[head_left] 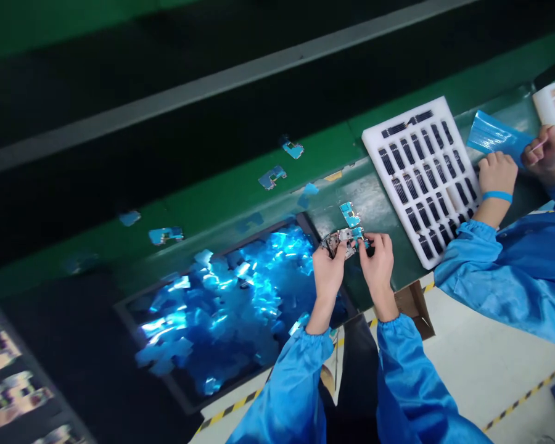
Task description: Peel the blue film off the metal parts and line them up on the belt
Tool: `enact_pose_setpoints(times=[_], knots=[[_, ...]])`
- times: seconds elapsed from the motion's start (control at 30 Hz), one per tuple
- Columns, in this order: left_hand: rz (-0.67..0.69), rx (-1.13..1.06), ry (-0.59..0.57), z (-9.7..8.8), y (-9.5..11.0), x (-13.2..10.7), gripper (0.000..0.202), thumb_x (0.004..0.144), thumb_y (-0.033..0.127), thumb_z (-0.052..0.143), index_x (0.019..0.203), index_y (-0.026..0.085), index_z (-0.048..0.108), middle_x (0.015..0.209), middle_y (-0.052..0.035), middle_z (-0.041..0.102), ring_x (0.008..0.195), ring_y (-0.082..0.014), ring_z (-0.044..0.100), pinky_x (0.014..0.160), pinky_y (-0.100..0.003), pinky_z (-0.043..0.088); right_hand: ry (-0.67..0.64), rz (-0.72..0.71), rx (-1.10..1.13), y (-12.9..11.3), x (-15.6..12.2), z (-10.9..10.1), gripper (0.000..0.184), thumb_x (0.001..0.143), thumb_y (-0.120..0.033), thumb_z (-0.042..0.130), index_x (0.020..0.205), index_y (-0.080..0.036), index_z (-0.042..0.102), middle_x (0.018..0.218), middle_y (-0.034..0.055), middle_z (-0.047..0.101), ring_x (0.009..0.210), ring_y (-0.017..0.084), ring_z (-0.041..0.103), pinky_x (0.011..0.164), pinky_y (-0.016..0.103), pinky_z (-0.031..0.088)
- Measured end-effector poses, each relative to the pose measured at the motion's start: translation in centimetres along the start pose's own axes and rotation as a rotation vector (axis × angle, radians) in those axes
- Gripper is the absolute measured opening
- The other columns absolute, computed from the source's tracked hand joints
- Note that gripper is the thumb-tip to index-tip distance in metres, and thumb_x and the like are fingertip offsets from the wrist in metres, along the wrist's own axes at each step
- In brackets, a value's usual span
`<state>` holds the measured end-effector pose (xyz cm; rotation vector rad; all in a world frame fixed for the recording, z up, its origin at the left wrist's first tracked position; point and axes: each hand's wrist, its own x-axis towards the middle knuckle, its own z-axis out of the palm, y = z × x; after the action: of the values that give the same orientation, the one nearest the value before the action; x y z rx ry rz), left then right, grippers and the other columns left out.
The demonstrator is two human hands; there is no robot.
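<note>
Now a metallic part (345, 235) is gripped by the left hand (329, 270), a blue piece (357, 234) beside it is pinched by the right hand (378, 259), a blue-topped board (349, 213) laid just beyond both

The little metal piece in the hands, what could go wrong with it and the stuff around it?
The metal piece might slip, because fingertips of the left hand hold it. The small blue board lying loose close by might get nudged by the right hand. Blue scraps beside the left hand might get brushed about.
</note>
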<state>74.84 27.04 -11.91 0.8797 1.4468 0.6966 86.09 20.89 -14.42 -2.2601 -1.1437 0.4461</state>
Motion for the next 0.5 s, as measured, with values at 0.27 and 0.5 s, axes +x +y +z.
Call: enact_pose_setpoints(times=[0.27,0.5], knots=[[-0.087,-0.149,0.013,-0.8,0.6,-2.2,0.042,0.088,0.052,0.084,0.11,0.015,0.083,0.117,-0.0154,0.086,0.113,-0.0364,0.082,0.108,-0.051,0.064,0.056,0.007,0.119,-0.5,0.5,-1.3,0.027,0.11,-0.041,0.059,0.118,-0.019,0.073,0.113,0.0114,0.07,0.095,0.022,0.066,0.089,0.038,0.057],[-0.193,-0.348,0.001,-4.3,2.0,-6.1,0.057,0.08,0.062,0.091,0.111,0.015,0.082,0.111,-0.0143,0.087,0.096,-0.0355,0.086,0.097,-0.051,0.07,0.059,0.125,0.277,3.8,-18.4,-6.5,0.027,0.107,-0.041,0.066,0.087,-0.024,0.072,0.082,0.0041,0.072,0.074,0.022,0.07,0.071,0.034,0.057]])
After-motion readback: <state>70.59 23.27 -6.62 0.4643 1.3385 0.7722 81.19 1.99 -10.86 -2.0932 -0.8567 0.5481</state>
